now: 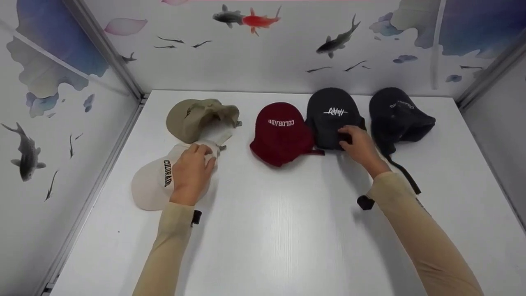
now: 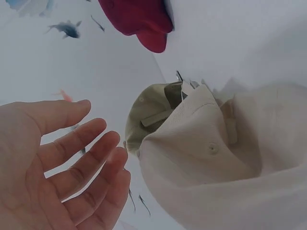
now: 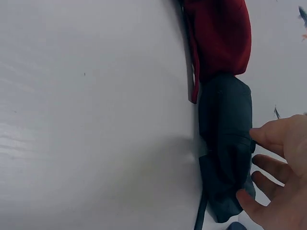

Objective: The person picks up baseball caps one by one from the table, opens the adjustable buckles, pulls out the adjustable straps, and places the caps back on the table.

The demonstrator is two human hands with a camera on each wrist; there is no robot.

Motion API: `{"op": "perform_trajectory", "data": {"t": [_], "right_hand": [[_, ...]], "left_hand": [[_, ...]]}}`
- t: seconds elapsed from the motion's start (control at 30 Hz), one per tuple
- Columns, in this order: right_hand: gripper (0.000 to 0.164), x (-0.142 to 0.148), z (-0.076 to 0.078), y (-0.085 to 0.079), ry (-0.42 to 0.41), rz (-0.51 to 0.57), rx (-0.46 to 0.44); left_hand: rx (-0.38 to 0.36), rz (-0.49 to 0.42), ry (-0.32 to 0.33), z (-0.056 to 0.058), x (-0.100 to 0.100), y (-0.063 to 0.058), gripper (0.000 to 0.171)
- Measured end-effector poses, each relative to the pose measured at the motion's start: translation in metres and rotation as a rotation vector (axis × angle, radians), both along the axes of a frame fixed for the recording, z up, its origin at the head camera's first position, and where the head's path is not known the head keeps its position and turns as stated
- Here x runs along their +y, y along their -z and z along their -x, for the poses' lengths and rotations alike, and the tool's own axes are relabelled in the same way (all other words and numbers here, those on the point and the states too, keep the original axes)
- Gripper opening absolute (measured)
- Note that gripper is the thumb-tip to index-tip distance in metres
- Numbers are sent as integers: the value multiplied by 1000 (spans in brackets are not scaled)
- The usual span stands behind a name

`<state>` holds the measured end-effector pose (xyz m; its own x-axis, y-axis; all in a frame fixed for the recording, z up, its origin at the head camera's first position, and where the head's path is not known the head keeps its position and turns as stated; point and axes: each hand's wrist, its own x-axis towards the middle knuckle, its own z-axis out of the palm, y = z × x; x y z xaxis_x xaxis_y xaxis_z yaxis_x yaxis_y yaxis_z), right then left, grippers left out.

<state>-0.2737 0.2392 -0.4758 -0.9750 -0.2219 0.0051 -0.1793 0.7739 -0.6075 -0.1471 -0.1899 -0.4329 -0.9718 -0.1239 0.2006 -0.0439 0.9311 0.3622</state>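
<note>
A cream cap (image 1: 150,185) with dark lettering lies at the left, and my left hand (image 1: 192,170) is over its back part. In the left wrist view the left hand's fingers (image 2: 91,175) are spread and loosely bent beside the cream cap (image 2: 211,148), holding nothing. My right hand (image 1: 359,146) is at the lower right of a black cap (image 1: 331,105) with white script. The right wrist view shows the right hand (image 3: 283,167) with parted fingers beside the black cap (image 3: 225,115); whether the fingertips touch it I cannot tell.
An olive cap (image 1: 185,117) lies behind the cream one. A dark red cap (image 1: 281,131) sits left of the black cap, against it. At the right is a navy cap (image 1: 392,111) with a trailing strap (image 1: 404,172). White panels (image 1: 279,61) enclose the white table (image 1: 267,230).
</note>
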Motion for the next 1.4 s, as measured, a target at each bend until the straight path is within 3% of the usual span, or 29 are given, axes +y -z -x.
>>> {"op": "perform_trajectory", "data": {"t": [0.3,0.67,0.8,1.13,1.4], "right_hand": [[45,0,-2,3,48,-45,-82],[34,1,-10,4,42,-128,-23],[26,4,-13,2,45,-107,-5],[19,9,-17,-29,67,3,109],[18,11,-22,-50,48,22,178]], "left_hand": [[68,9,50,-3,14,-1,14],[91,15,80,-7,24,-5,15],[106,17,103,-9,28,-3,15],[128,13,136,-12,37,-3,13],[152,45,192,-14,48,-3,14]]}}
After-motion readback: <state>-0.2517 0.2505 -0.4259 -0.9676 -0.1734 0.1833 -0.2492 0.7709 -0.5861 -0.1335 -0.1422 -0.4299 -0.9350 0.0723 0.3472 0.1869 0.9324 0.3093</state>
